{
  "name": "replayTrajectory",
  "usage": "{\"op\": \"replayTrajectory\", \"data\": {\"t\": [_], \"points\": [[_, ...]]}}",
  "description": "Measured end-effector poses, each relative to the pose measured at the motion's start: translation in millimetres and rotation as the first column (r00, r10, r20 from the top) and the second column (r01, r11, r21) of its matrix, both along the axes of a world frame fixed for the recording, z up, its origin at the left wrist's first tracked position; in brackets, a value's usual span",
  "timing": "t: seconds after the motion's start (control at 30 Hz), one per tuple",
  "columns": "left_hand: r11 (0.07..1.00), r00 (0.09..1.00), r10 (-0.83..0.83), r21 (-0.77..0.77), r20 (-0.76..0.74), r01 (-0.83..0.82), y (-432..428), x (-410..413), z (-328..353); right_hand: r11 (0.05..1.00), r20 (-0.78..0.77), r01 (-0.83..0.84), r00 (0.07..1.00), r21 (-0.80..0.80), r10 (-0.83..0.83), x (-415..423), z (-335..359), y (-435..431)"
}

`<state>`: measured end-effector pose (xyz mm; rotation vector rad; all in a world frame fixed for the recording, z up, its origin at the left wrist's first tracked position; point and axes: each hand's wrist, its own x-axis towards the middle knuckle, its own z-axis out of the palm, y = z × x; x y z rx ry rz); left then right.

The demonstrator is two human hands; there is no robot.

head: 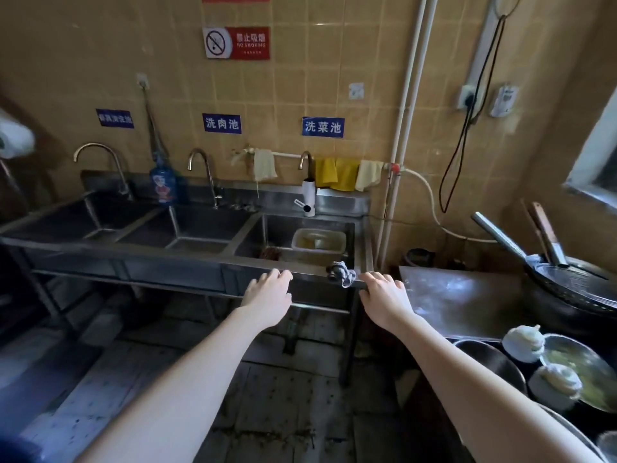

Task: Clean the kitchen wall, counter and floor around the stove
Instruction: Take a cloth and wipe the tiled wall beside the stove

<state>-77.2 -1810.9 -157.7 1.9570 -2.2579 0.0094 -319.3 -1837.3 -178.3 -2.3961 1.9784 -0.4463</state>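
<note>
Both my arms reach forward to a steel triple sink (133, 243). My left hand (267, 294) rests with relaxed fingers on the sink's front rim. My right hand (384, 295) lies at the rim's right corner, fingers loosely bent, holding nothing. Between the two hands a crumpled grey rag (340, 272) sits on the rim, just left of my right fingertips. Right of the sink stands a steel counter (457, 299). The tan tiled wall (300, 78) rises behind. Dirty grey floor tiles (273, 406) lie below.
A plastic tub (319, 243) sits in the right basin. Yellow and pale cloths (337, 173) hang on a pipe above. A wok with ladles (567, 282) and metal bowls (574, 365) crowd the right side. A blue bottle (163, 183) stands behind the basins.
</note>
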Motion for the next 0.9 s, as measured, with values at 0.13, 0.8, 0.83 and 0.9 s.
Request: {"op": "replayTrajectory", "data": {"t": [0.13,0.8,0.83,0.9], "points": [[0.999,1.0,0.001,0.034,-0.029,0.0,-54,5,-15,0.999,0.003,0.018,1.0,0.039,-0.019,4,-19,-47],[0.97,0.997,-0.037,0.237,-0.066,0.051,-283,12,-110,0.963,0.058,0.095,0.992,0.253,-0.113,15,-101,-257],[0.967,0.997,-0.035,0.249,-0.072,0.052,-290,8,-114,0.959,0.067,0.095,0.991,0.267,-0.117,13,-106,-266],[0.964,0.997,-0.036,0.26,-0.071,0.053,-304,1,-121,0.951,0.071,0.087,0.991,0.295,-0.113,11,-116,-282]]}}
